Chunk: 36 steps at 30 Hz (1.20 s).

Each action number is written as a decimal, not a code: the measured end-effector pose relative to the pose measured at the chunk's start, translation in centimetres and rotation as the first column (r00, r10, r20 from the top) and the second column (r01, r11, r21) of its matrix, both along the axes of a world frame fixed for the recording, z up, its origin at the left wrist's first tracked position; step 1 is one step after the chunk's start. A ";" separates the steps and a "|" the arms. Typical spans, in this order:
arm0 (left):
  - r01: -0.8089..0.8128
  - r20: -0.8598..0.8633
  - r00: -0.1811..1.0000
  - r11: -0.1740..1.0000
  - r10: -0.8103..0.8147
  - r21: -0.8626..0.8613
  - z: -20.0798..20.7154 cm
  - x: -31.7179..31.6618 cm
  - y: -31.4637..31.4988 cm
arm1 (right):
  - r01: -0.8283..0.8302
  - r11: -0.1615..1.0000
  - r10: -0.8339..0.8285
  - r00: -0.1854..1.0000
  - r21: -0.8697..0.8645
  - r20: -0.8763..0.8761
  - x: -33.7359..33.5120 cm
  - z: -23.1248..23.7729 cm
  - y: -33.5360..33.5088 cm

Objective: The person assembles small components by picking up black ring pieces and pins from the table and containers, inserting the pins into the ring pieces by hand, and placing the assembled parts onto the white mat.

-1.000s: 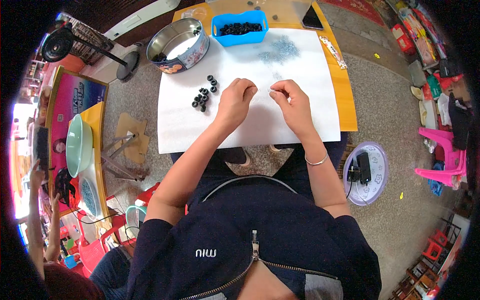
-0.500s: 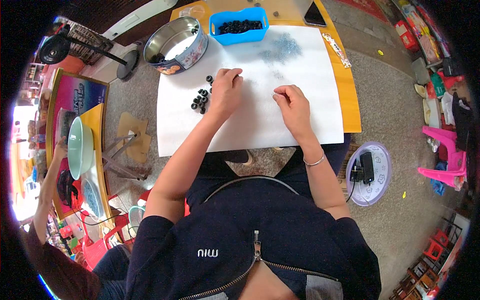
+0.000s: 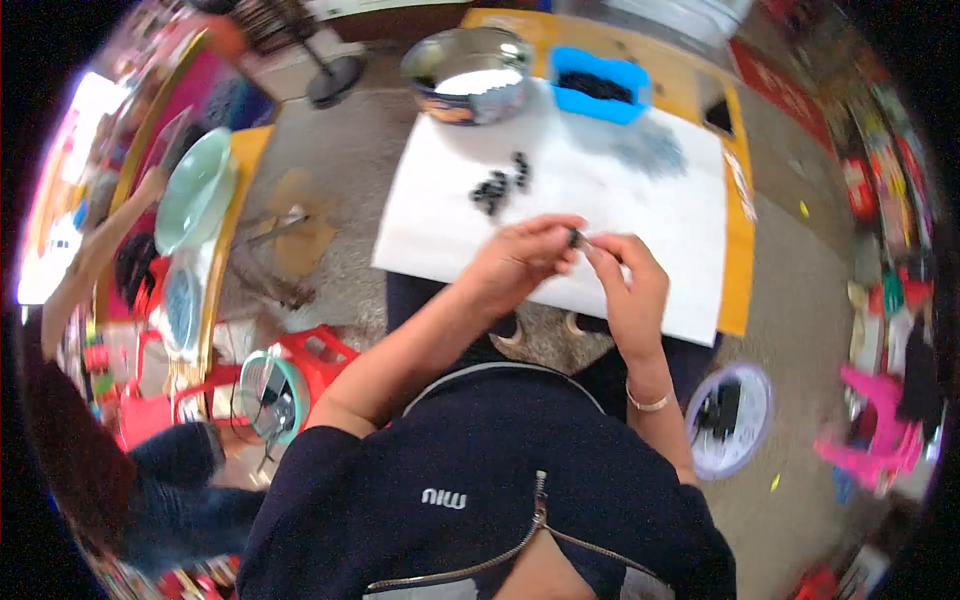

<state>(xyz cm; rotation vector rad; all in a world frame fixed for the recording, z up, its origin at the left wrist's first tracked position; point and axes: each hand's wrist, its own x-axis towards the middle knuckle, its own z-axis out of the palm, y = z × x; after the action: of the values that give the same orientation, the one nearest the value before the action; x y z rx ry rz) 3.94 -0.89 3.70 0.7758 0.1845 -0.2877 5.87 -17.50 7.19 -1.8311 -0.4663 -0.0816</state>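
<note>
My left hand (image 3: 525,262) pinches a small black round part (image 3: 574,238) between thumb and fingers, above the near edge of the white sheet (image 3: 420,215). The fingertips of my right hand (image 3: 636,290) are pressed together right beside that part; whatever tiny thing they hold is too small and blurred to name. Several loose black parts (image 3: 490,190) of the same kind lie on the sheet beyond my left hand. A blue plastic basket (image 3: 640,103) full of black pieces stands at the far side. To its right spreads a scatter of tiny silvery-blue pieces (image 3: 648,150).
Left of the basket stands a round metal tin (image 3: 470,108). A phone (image 3: 718,117) lies at the table's far right. A lilac basin (image 3: 758,420) with black devices sits on the floor at right. Another person's arm (image 3: 105,240) reaches a pale green basin (image 3: 200,190) at left.
My left hand has moved from beside the loose black parts toward me and right, a black part now in its fingers. My right hand has come to meet it. The whole view has shifted.
</note>
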 end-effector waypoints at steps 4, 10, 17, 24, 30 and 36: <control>0.004 0.164 0.986 0.983 -0.035 0.185 -1.2 -1.0 -0.8 | 0.079 0.960 0.006 0.953 -0.269 0.303 -1.2 -1.1 0.1; 0.031 0.138 0.990 0.997 -0.040 0.066 -0.4 -2.3 -0.6 | 0.057 0.985 -0.037 0.992 -0.165 0.120 -2.8 -0.5 0.1; 0.064 0.061 0.996 0.995 -0.060 -0.073 -1.1 -2.4 -1.7 | 0.135 0.975 -0.081 0.956 -0.177 0.282 -2.7 -1.4 1.2; 0.088 0.056 0.995 0.993 -0.084 -0.076 -2.0 -2.2 -0.6 | 0.110 0.977 -0.073 0.979 -0.185 0.192 -2.9 -0.7 0.9; 0.000 0.212 0.976 0.968 -0.054 0.250 -0.9 -2.0 0.5 | 0.043 0.886 0.140 0.924 -0.461 0.356 -2.7 -0.5 0.6; 0.011 0.294 0.927 0.800 -0.233 0.599 -0.5 -2.1 0.8 | 0.014 0.842 0.198 0.922 -0.540 0.332 -2.9 -0.4 0.0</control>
<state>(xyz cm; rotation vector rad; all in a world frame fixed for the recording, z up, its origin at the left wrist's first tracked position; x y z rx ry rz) 1.87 -0.08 3.22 1.4550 -0.1360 -0.2076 2.98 -17.49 6.83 -2.3512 -0.9250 -0.2630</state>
